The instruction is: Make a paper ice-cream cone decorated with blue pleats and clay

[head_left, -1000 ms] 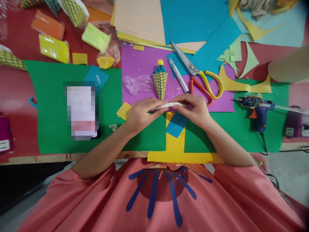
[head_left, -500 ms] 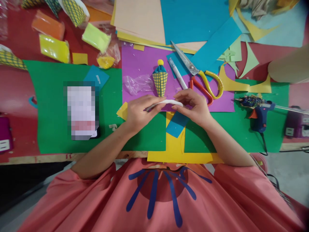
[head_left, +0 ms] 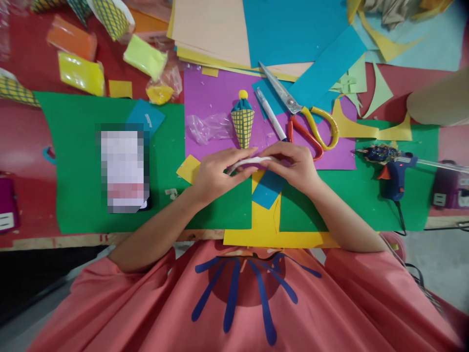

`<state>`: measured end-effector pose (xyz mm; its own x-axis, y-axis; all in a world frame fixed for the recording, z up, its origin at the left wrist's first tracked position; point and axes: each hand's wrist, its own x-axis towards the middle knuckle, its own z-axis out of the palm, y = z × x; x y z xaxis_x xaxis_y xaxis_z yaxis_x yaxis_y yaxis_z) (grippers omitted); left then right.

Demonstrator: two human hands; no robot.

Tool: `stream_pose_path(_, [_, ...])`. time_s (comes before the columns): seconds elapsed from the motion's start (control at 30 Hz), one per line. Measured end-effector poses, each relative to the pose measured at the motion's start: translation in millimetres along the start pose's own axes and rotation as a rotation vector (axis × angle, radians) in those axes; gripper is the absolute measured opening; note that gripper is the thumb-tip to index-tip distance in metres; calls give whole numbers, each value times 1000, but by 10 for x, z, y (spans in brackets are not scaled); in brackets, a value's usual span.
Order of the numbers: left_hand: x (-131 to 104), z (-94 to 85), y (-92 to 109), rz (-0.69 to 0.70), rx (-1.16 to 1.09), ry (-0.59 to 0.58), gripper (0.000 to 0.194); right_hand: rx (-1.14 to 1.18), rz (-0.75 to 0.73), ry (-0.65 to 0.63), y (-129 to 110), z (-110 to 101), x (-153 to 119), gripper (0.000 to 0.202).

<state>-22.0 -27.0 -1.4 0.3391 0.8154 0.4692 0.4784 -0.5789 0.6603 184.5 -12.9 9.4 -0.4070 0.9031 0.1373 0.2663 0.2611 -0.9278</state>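
Note:
A thin, soft white strip, which looks like modelling clay, stretches between my two hands above the work surface. My left hand pinches its left part between thumb and fingers. At the other end, my right hand has the strip between thumb and fingertips. Just beyond my fingers lies a small cone ornament in yellow and green check, with a teal top and a yellow ball. Right of the cone are a white pen and large scissors with red and yellow handles.
A blurred-out phone lies left on green sheets. Packets of coloured clay are at the back left. A blue glue gun with its cord lies at the right. Coloured paper and scraps spread across the back.
The white strip has shifted a little within my fingers and now shows a slightly wavy bend. My right hand has moved slightly left and down. The things on the table stay put.

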Motion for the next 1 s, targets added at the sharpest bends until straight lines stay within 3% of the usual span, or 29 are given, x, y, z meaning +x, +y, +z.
stream_pose_path(0.23, [6,-36,26,-126,64,-7,27,143,114,0,13,3,-2,43])
stream_pose_path(0.4, [9,-37,23,-133,92,-24,35,28,43,-16,-4,-31,-1,34])
stream_pose_path(0.63, [-4,-19,15,-57,-23,-21,24,-60,-86,-18,-15,-48,2,25])
stream_pose_path(0.77, [-22,-6,5,-74,17,-38,32,-59,-115,-32,11,-33,1,27])
stream_pose_path(1.0, [0,-34,28,-130,58,-32,28,19,36,25,4,-7,-23,40])
